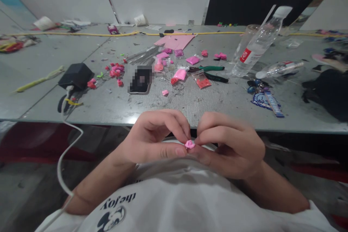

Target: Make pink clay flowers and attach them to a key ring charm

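Head view is showing the left hand (152, 137) and right hand (233, 145) pinching a small pink flower (190, 144) between them, in front of the table (174, 103). The flower is looking light, soft and easily squashed, probably slightly tacky rather than slippery; its lower edge is seeming safest for gripping gently

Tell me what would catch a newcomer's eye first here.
Probably the small bright pink piece at the fingertips of the left hand and right hand, low in the centre before the white shirt. Next, the pink packet and green-handled pliers mid-table, then the clear bottle with a red label, standing towards the right.
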`<action>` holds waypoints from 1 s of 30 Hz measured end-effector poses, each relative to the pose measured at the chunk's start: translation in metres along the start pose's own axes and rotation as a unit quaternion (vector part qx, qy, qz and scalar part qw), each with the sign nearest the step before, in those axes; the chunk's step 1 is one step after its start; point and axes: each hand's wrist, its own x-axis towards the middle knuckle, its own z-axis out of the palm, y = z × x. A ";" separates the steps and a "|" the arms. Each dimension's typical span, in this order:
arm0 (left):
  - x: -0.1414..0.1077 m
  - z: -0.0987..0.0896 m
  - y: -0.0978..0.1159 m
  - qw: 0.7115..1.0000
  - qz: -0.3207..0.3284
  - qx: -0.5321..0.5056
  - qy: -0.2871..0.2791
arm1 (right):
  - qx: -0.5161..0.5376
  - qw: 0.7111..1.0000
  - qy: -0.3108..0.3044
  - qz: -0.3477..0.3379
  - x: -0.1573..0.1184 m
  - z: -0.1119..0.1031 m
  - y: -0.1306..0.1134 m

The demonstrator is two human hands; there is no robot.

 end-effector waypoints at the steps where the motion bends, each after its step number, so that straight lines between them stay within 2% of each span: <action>1: 0.000 0.001 0.000 1.000 -0.003 0.000 0.001 | -0.001 1.000 0.002 -0.001 0.000 0.001 0.000; 6: -0.001 0.002 -0.002 0.999 -0.041 -0.023 -0.007 | -0.005 1.000 -0.005 -0.008 -0.003 0.000 0.000; 13: 0.000 -0.004 -0.008 0.997 -0.057 -0.030 -0.041 | -0.026 0.999 -0.026 -0.014 -0.003 -0.006 0.000; 18: -0.001 -0.009 -0.012 0.997 -0.047 -0.013 -0.066 | -0.052 0.999 0.010 -0.011 -0.003 -0.005 0.000; 22: 0.000 -0.009 -0.013 0.998 -0.029 -0.011 -0.063 | -0.074 0.997 0.031 -0.011 -0.002 -0.005 0.002; 28: 0.000 -0.010 -0.019 0.996 -0.030 -0.031 -0.079 | -0.029 0.999 -0.028 -0.022 -0.003 -0.004 0.005; 30: -0.001 -0.011 -0.020 0.996 -0.031 -0.034 -0.078 | -0.014 0.999 -0.026 -0.025 -0.004 -0.003 0.005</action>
